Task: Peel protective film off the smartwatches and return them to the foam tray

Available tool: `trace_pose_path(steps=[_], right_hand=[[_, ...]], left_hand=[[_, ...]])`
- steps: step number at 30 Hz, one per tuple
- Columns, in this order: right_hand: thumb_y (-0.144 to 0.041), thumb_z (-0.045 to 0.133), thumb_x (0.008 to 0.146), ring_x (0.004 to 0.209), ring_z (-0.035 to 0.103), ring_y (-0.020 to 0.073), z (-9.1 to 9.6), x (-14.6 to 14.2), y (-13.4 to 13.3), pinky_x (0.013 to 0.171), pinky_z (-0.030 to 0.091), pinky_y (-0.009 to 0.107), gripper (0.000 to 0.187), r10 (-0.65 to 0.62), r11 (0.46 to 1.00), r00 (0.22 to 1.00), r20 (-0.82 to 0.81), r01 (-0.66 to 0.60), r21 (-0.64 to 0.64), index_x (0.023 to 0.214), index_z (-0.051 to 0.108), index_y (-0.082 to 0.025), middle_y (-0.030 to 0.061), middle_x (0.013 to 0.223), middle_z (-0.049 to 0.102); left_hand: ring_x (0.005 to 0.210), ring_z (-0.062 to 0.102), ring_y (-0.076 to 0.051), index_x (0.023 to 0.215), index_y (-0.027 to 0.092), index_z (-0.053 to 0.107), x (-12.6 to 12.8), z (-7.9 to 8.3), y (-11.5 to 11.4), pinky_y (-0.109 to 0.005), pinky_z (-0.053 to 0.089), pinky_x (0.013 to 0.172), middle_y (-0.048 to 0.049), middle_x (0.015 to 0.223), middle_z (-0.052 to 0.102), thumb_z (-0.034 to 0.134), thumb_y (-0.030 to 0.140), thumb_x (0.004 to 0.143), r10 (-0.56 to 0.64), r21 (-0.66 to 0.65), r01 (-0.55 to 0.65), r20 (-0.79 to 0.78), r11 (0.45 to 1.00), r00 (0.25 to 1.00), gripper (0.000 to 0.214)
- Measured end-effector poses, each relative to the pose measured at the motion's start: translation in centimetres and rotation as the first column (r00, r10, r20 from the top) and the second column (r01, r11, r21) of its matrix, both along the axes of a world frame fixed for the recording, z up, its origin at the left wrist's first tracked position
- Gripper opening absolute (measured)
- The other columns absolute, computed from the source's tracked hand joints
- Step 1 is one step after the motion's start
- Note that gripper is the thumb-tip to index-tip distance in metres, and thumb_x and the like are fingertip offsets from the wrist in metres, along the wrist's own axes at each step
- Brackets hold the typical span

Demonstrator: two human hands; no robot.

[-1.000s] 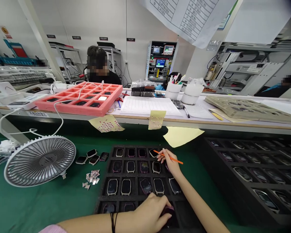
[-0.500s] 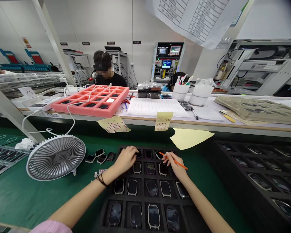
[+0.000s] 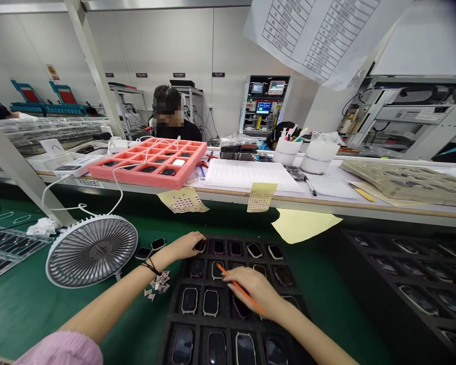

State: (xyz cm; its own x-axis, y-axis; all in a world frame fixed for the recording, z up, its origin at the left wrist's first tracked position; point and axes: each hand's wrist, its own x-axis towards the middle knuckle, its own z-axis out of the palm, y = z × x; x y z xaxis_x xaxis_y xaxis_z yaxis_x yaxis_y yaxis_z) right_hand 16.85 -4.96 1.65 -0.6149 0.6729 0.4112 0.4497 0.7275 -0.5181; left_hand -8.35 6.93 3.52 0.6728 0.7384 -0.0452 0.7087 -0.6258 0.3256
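A black foam tray (image 3: 197, 323) in front of me holds rows of rectangular smartwatch bodies without straps. At its far left corner, my left hand (image 3: 186, 245) has its fingers curled onto a dark watch body (image 3: 200, 246); the thumb is mostly hidden. My right hand (image 3: 253, 289) is closed around a thin orange stick-like tool (image 3: 247, 295). The tool's tip reaches over a light-framed watch body (image 3: 217, 271) in the second row; contact is unclear. My right hand covers part of the tray's middle.
A white fan (image 3: 93, 251) stands left on the green mat, near loose watch bodies (image 3: 158, 244) and small pieces (image 3: 159, 285). Another black tray (image 3: 399, 289) lies right. The shelf ahead carries a pink foam tray (image 3: 148, 162) and papers (image 3: 251, 175). A person (image 3: 171, 119) sits beyond.
My right hand has moved left and nearer, taking the orange tool from the far row to the second row. My left hand has shifted left onto the corner watch body. The view has shifted slightly.
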Motion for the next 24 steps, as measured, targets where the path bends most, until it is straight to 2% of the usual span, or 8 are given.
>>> trace_pose_path(steps=[4, 6, 10, 14, 21, 24], right_hand=[[-0.011, 0.042, 0.091, 0.109, 0.055, 0.021, -0.2, -3.1, -1.1, 0.091, 0.043, 0.036, 0.028, 0.21, 0.965, 0.956, 0.207, -0.237, 0.114, 0.114, 0.056, -0.016, 0.0096, 0.114, 0.063], [-0.01, 0.041, 0.091, 0.114, 0.05, 0.0204, -0.9, -3.8, -1.3, 0.095, 0.04, 0.037, 0.029, 0.242, 0.954, 0.933, 0.267, -0.279, 0.11, 0.115, 0.055, -0.016, 0.0099, 0.12, 0.059], [-0.011, 0.04, 0.091, 0.12, 0.044, 0.0186, -1.9, -3.9, -1.4, 0.101, 0.035, 0.036, 0.029, 0.227, 0.967, 0.938, 0.26, -0.249, 0.055, 0.115, 0.055, -0.017, 0.0077, 0.126, 0.055], [-0.014, 0.038, 0.093, 0.118, 0.045, 0.0169, -1.9, -3.7, -1.4, 0.101, 0.035, 0.034, 0.028, 0.218, 0.972, 0.955, 0.202, -0.231, 0.044, 0.114, 0.056, -0.018, 0.006, 0.124, 0.056], [-0.018, 0.038, 0.095, 0.115, 0.047, 0.0173, -1.6, -3.8, -1.4, 0.1, 0.035, 0.033, 0.027, 0.221, 0.969, 0.954, 0.203, -0.239, 0.068, 0.112, 0.058, -0.018, 0.0056, 0.123, 0.057], [-0.018, 0.039, 0.094, 0.116, 0.046, 0.0177, -1.5, -3.7, -1.5, 0.1, 0.035, 0.033, 0.027, 0.224, 0.969, 0.952, 0.208, -0.24, 0.056, 0.113, 0.058, -0.018, 0.006, 0.124, 0.057]], left_hand=[[0.101, 0.059, -0.027, 0.125, 0.019, 0.048, 0.6, 0.5, 0.8, -0.034, 0.047, 0.085, -0.0113, 0.112, 0.061, 0.062, 0.005, 0.068, 0.004, -0.022, -0.005, -0.064, 1.0, 0.998, 0.061], [0.097, 0.06, -0.027, 0.126, 0.021, 0.046, 0.7, 0.6, 0.8, -0.034, 0.046, 0.082, -0.0107, 0.106, 0.062, 0.063, 0.005, 0.066, 0.021, -0.019, -0.023, -0.082, 1.0, 0.996, 0.063], [0.096, 0.057, -0.024, 0.108, 0.02, 0.052, 0.1, 0.6, 0.8, -0.029, 0.045, 0.078, -0.0068, 0.103, 0.06, 0.061, 0.007, 0.063, 0.039, -0.045, -0.041, -0.06, 0.998, 0.997, 0.048], [0.092, 0.055, -0.019, 0.096, 0.018, 0.05, 0.0, 1.0, 1.1, -0.025, 0.047, 0.076, -0.0031, 0.097, 0.058, 0.064, 0.013, 0.059, 0.044, -0.108, -0.044, -0.002, 0.993, 0.999, 0.04], [0.1, 0.052, -0.022, 0.099, 0.017, 0.05, 3.7, 1.1, 0.6, -0.029, 0.045, 0.084, -0.0054, 0.103, 0.057, 0.066, 0.017, 0.06, -0.028, -0.121, 0.034, 0.055, 0.992, 0.998, 0.042], [0.102, 0.055, -0.022, 0.108, 0.017, 0.05, 4.8, 0.8, 1.0, -0.029, 0.046, 0.085, -0.0071, 0.11, 0.058, 0.068, 0.016, 0.06, -0.074, -0.144, 0.079, 0.041, 0.986, 0.996, 0.052]])
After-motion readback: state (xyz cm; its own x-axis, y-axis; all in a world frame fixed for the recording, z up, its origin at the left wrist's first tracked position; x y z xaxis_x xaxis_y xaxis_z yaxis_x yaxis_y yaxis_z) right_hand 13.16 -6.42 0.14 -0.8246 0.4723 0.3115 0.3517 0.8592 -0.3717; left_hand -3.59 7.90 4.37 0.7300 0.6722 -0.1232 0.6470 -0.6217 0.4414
